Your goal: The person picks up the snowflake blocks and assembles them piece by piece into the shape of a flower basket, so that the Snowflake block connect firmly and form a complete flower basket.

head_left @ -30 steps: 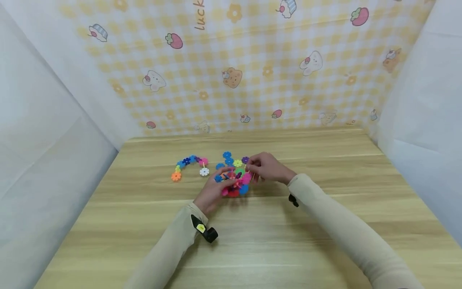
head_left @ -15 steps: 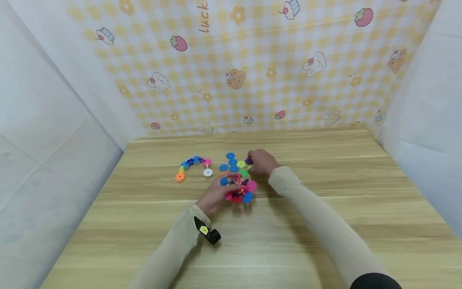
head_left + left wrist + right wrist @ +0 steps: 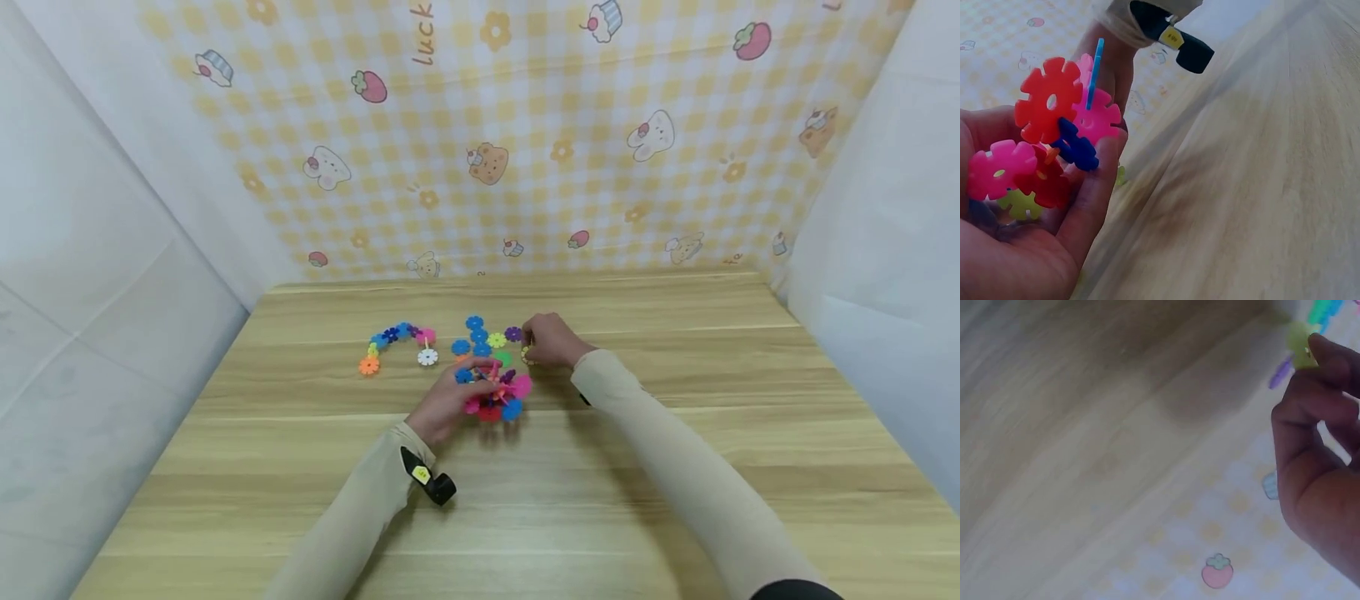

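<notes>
The left hand point(image 3: 442, 404) holds a cluster of interlocked flower discs point(image 3: 501, 392) a little left of the scene's middle, its fingers narrowed around the lower discs; the left wrist view shows orange-red, pink, dark red and blue discs standing at different tilts, several rims jutting beyond the fingers. Just right and slightly farther off, the right hand point(image 3: 553, 337) is bent over a yellow disc point(image 3: 527, 355), its fingers drawn into a narrow pinch on it; whether that disc touches the surface point(image 3: 487, 517) I cannot tell. Between and beyond the hands lie blue discs point(image 3: 478, 335), a second yellow one point(image 3: 497, 340), a purple disc point(image 3: 513, 334) and a green disc point(image 3: 503, 358), grouped closely, so the gap separating the hands is slim. Left of this group, with a strip of wood between, a curved chain of discs point(image 3: 390, 334) arches toward the far side, an orange disc point(image 3: 369, 366) at its left end and a white disc point(image 3: 427, 357) at its right. A band of wood separates the pieces from the far edge, where a checked cloth point(image 3: 562, 150) hangs. Wood spreads broadly near, left and right of the hands, reaching side edges bordered by white panels point(image 3: 112, 250).
</notes>
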`<act>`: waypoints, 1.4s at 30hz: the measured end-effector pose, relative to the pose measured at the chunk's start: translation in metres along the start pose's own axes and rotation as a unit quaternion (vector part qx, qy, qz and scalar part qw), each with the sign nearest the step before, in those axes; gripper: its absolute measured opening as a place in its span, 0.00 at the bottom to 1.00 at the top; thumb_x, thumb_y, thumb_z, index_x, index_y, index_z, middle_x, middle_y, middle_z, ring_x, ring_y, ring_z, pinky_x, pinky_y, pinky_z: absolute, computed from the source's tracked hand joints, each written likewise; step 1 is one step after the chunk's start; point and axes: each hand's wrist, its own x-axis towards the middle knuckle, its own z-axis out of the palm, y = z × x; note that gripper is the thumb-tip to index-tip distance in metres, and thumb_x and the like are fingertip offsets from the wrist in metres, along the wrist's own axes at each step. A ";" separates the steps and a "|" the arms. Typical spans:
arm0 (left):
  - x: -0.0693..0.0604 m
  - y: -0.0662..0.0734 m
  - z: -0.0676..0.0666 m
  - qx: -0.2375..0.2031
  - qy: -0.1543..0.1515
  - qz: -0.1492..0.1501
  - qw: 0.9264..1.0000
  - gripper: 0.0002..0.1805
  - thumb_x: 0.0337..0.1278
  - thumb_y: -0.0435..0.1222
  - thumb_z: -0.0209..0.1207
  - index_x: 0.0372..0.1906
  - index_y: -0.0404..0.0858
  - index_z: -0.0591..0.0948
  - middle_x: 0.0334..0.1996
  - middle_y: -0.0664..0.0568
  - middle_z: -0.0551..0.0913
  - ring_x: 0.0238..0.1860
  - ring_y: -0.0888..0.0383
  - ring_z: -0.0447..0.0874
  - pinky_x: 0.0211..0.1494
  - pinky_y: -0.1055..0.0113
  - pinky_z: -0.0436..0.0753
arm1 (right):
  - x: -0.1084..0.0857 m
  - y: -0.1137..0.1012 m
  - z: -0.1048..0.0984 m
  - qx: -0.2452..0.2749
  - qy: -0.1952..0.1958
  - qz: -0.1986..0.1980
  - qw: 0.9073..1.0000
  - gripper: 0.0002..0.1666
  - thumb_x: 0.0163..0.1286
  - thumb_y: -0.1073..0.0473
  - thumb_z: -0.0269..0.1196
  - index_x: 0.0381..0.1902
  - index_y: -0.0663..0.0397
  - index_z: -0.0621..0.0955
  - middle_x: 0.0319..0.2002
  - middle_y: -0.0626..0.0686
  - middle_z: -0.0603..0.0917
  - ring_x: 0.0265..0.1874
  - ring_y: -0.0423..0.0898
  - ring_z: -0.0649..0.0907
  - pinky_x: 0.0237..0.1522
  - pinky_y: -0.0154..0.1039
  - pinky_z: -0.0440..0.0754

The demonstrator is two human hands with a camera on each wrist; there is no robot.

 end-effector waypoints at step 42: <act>0.007 0.005 0.009 0.056 0.027 -0.003 0.998 0.21 0.67 0.34 0.61 0.64 0.43 0.77 0.52 0.46 0.78 0.42 0.61 0.83 0.44 0.71 0.83 | -0.052 -0.027 -0.011 0.107 0.047 -0.110 0.987 0.04 0.68 0.66 0.64 0.32 0.60 0.85 0.21 0.51 0.84 0.14 0.38 0.78 0.21 0.32 0.78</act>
